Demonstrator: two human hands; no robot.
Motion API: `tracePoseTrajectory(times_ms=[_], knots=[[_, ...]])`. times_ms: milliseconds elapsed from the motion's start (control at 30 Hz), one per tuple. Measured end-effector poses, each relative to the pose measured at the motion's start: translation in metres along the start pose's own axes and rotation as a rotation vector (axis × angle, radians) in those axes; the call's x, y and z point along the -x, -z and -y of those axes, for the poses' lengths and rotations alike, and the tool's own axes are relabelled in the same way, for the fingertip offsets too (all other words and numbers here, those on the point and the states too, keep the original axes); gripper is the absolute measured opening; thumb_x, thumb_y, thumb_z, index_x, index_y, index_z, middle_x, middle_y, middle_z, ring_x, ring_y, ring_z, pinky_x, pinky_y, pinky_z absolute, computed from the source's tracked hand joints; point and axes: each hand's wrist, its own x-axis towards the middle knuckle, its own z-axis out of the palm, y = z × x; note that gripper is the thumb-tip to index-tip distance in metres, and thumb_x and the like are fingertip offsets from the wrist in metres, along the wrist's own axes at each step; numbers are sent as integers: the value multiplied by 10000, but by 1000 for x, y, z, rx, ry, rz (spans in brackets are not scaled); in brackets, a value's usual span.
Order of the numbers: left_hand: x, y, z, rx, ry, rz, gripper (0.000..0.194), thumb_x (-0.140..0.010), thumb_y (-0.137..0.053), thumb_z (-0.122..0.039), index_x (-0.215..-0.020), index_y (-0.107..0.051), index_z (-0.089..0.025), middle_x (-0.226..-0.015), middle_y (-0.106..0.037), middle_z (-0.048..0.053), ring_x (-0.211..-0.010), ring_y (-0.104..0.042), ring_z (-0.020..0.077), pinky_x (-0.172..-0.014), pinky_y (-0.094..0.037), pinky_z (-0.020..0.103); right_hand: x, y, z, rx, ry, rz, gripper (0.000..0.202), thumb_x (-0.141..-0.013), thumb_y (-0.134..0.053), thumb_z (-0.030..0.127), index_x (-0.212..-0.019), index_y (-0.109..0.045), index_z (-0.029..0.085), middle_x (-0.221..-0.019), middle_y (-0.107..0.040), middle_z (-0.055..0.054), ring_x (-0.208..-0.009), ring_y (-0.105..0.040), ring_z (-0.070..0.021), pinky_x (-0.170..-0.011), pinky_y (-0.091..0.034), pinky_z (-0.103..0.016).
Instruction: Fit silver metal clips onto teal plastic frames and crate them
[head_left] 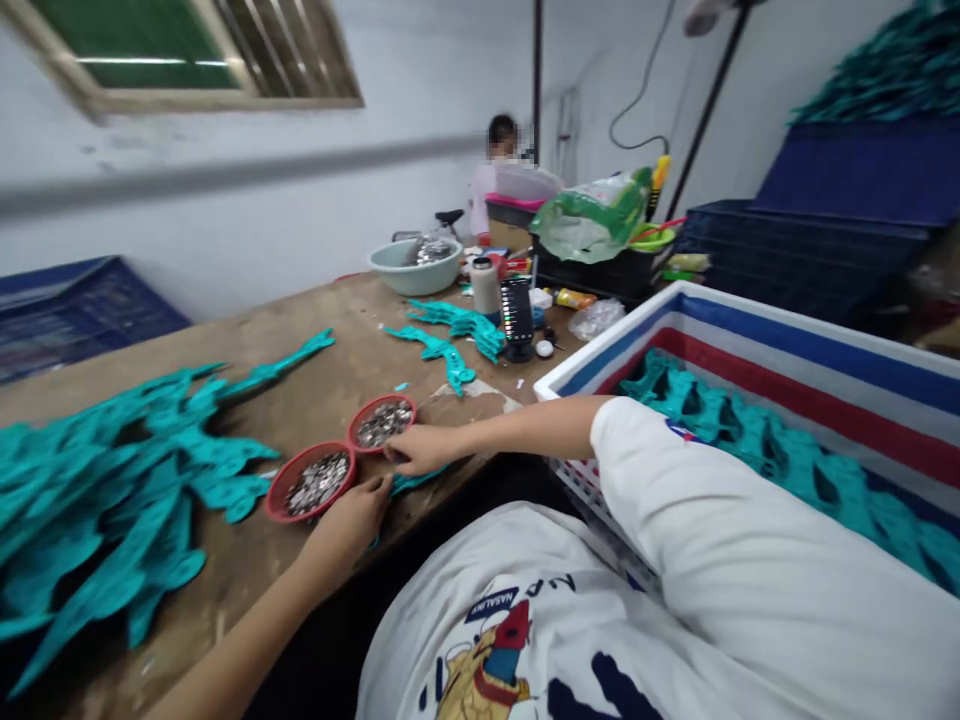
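Note:
Two red bowls of small metal pieces, a left one (309, 482) and a right one (382, 424), stand side by side on the brown table. My left hand (363, 512) is just right of the left bowl, low over the table edge, its fingers bent and partly hidden. By the near rim of the right bowl, my right hand (421, 450) has its fingers drawn together, and what they hold is too small to make out. Under and beside both hands lies a teal piece (417, 480), partly covered by them.
Teal pieces (120, 480) are heaped at the left. More teal pieces (457, 325), a phone (517, 312), a bottle (485, 286) and a pale basin (415, 268) stand farther back. A white crate (679, 292) holds teal pieces at right. A person (484, 185) is behind.

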Motion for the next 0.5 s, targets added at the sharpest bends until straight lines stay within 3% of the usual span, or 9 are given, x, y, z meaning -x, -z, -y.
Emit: tracePoseTrajectory(times_ms=[100,267,400,500], knots=[[-5,-10,16,-32,-22,-9,708,-1216,-370,-138,-1772,-802,-69,-1824,-735,281,-1603,-845,445,-1436,-656,616,-5,-7,-11,19,76,-42,298,-1226,-857,183,-1054,-620,242,-1125,-884,-75,-1032,-800,-256,-896,-545,-302],[0,-19,23,-17,-7,-113,667,-1207,-457,-257,-1713,-892,-253,-1863,-717,115,-1650,-810,414,-1451,-654,571,-7,-11,-16,102,82,-45,207,-1245,-817,161,-1186,-634,238,-1171,-917,-114,-1124,-873,-312,-897,-580,-332],[3,-14,15,12,24,-141,641,-1195,-488,-247,-1663,-925,-269,-1796,-787,98,-1618,-842,406,-1418,-685,556,1,-2,-1,182,58,45,76,-1325,-733,218,-1374,-698,172,-1389,-929,-174,-1273,-895,-295,-1011,-627,-323],[5,-7,6,13,49,-98,641,-1215,-464,-236,-1666,-917,-195,-1813,-784,154,-1581,-867,417,-1403,-695,549,9,11,10,237,29,92,246,-1349,-682,246,-1557,-706,117,-1492,-909,-210,-1370,-895,-309,-1087,-658,-338]])
